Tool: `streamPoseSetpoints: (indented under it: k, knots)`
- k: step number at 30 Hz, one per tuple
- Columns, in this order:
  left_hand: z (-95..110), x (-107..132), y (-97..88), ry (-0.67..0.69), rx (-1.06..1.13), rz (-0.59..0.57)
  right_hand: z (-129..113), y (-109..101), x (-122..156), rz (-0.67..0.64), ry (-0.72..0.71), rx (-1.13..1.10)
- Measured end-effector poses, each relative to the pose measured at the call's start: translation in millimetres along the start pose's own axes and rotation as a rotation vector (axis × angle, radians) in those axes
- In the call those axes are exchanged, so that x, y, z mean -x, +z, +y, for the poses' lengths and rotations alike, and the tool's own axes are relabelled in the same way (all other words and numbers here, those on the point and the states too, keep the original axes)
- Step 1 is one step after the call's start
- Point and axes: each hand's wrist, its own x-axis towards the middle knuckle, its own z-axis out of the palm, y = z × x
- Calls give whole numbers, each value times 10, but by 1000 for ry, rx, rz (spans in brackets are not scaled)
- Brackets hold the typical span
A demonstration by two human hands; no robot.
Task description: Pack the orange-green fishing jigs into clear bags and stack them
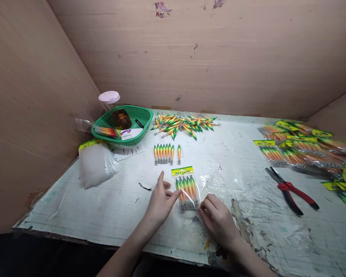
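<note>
A clear plastic bag of fishing lures (186, 188) with a yellow-green header lies flat on the table between my hands. Several green, yellow and orange lures show inside it, hooks toward me. My left hand (162, 194) is at the bag's left edge, its fingers apart and the thumb tip over the plastic. At the lower right corner of the bag my right hand (217, 219) has its fingers curled together; what they pinch, if anything, is hidden. Just beyond the bag stretches a neat row of loose lures (163, 154), with a single lure (179, 154) beside it.
A heap of loose lures (184, 125) lies at the back. To the left are a green basket (145, 115) holding a lidded cup (121, 117), and a stack of clear bags (96, 165). Red-handled pliers (294, 192) and piled filled bags (308, 148) lie right. Wooden walls enclose the table.
</note>
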Motion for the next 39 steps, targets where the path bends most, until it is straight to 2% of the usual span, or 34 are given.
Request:
streamPoseSetpoints:
  k: [1,2,3,5,7,9,11,13,15,16,19,23,26,31,35,39]
  knots:
    - [-25,26,-40,143,-96,27,-2,15,18,-2,1,12]
    - [-56,47,-68,283,-180,-9,-2,25,26,-7,1,24]
    - [-93,58,-81,399,-257,-102,0,32,26,-15,-3,34]
    - [-174,44,-65,541,-394,-348,16,49,-3,-39,-25,51]
    - [-242,-9,-16,608,-479,-468,44,72,-54,-66,-62,61]
    - [-277,-55,26,650,-508,-452,68,85,-100,-81,-85,65]
    - [-281,-41,32,667,-514,-379,67,65,-113,-86,-77,60]
    - [-283,48,2,610,-503,-219,26,13,-82,-95,-49,30]
    - [-306,177,-39,439,-448,-67,-56,-38,-21,-128,-23,-35]
    - [-327,236,-54,326,-394,-41,-105,-47,11,-156,-13,-79]
    - [-409,319,-58,29,-157,-143,-236,28,75,-260,13,-209]
    - [-452,252,-22,-175,54,-188,-281,246,57,-361,115,-295]
    - [-432,213,-11,-206,73,-194,-260,319,15,-415,187,-325]
    - [-495,192,8,-181,75,-171,-240,281,16,-469,232,-388]
    - [-595,165,14,-145,76,-146,-231,295,43,-445,273,-429]
    - [-612,167,12,-121,61,-132,-274,305,22,-419,220,-452]
